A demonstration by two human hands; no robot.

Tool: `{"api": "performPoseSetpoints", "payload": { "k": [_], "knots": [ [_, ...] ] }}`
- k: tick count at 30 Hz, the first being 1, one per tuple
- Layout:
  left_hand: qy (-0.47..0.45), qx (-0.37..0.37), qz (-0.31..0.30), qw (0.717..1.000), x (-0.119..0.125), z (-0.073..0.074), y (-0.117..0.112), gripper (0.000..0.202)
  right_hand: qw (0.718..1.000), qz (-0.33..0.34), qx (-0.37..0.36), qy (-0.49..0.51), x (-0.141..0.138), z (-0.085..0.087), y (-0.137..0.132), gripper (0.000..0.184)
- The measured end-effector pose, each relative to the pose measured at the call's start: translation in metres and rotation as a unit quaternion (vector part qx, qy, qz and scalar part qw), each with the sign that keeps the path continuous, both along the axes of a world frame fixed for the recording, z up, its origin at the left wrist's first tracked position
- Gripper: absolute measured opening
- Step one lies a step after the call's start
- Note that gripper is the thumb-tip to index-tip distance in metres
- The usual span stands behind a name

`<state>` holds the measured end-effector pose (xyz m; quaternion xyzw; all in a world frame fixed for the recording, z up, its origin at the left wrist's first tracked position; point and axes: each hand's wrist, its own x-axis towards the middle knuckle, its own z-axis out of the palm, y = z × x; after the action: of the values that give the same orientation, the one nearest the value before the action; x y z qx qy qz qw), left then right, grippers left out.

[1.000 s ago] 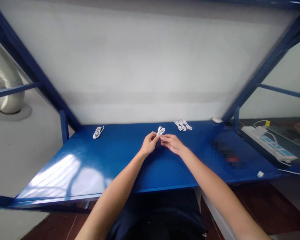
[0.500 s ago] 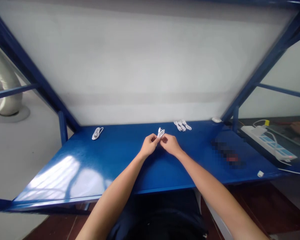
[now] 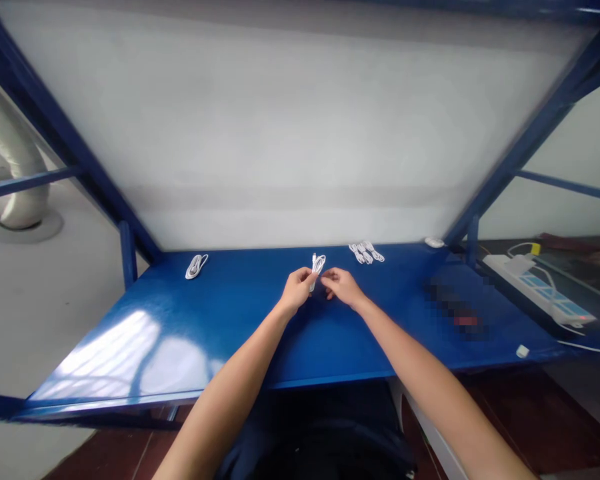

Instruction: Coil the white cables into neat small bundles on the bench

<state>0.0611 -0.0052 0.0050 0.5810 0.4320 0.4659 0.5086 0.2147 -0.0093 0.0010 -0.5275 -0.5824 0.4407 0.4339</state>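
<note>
White cable (image 3: pixel 318 263), folded into a small bundle, is at the middle of the blue worktop (image 3: pixel 230 313) in the head view, held just above the surface between both hands. Its long axis points away from the person, and most of it rises beyond the fingertips. The left hand (image 3: pixel 298 291) pinches its lower part. The right hand (image 3: pixel 341 287) is half curled just beside it; whether it grips, I cannot tell. More coiled cables (image 3: pixel 366 251) lie near the back edge.

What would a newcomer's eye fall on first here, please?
Two bare hands hover close over the glossy blue tabletop: the left hand pinches a small coiled white cable, the right hand close beside it. More white cable coils lie at the back right, and a lone white coil at the back left.
</note>
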Motion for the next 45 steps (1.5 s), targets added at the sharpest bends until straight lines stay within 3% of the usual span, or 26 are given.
{"api": "performPoseSetpoints", "payload": {
  "k": [2, 5, 8, 11, 15, 22, 25, 27, 30, 32, 37, 45],
  "knots": [
    [0.007, 0.029, 0.000, 1.000, -0.001, -0.002, 0.001, 0.032, 0.986, 0.040, -0.103, 0.122, 0.004, 0.000, 0.003, 0.012],
    [0.022, 0.079, -0.005, 0.997, -0.002, -0.003, 0.002, 0.031, 0.945, 0.099, -0.189, 0.248, 0.008, 0.003, 0.005, 0.015],
    [0.042, 0.116, -0.010, 0.992, -0.002, -0.002, 0.001, 0.029, 0.906, 0.147, -0.248, 0.310, 0.012, 0.007, 0.005, 0.026],
    [0.062, 0.140, -0.017, 0.988, -0.002, 0.001, -0.002, 0.025, 0.890, 0.165, -0.263, 0.334, 0.014, 0.008, 0.005, 0.029],
    [0.073, 0.150, -0.023, 0.986, -0.002, 0.004, -0.004, 0.026, 0.918, 0.159, -0.194, 0.307, 0.012, 0.008, 0.002, 0.009],
    [0.081, 0.117, -0.001, 0.990, -0.002, 0.000, -0.001, 0.030, 0.986, 0.085, -0.043, 0.136, 0.000, 0.004, -0.002, 0.016],
    [0.087, 0.103, 0.006, 0.991, -0.002, -0.003, -0.001, 0.031, 0.998, 0.044, 0.048, 0.023, -0.004, 0.001, -0.003, 0.013],
    [0.072, 0.099, 0.007, 0.992, -0.002, -0.005, -0.001, 0.030, 0.988, 0.004, 0.137, -0.067, -0.006, 0.000, -0.005, 0.011],
    [0.029, 0.074, 0.005, 0.997, 0.000, -0.006, 0.000, 0.029, 0.942, -0.051, 0.270, -0.192, -0.007, 0.001, -0.009, 0.012],
    [0.000, 0.033, 0.001, 0.999, 0.001, -0.006, 0.001, 0.030, 0.917, -0.068, 0.312, -0.241, -0.007, 0.002, -0.011, 0.014],
    [-0.079, -0.088, -0.056, 0.991, 0.000, 0.000, 0.001, 0.029, 0.903, -0.075, 0.335, -0.259, -0.006, 0.002, -0.012, 0.016],
    [-0.132, -0.117, -0.080, 0.981, -0.001, 0.006, -0.001, 0.028, 0.966, -0.036, 0.232, -0.112, -0.007, 0.007, -0.012, 0.013]
  ]
}}
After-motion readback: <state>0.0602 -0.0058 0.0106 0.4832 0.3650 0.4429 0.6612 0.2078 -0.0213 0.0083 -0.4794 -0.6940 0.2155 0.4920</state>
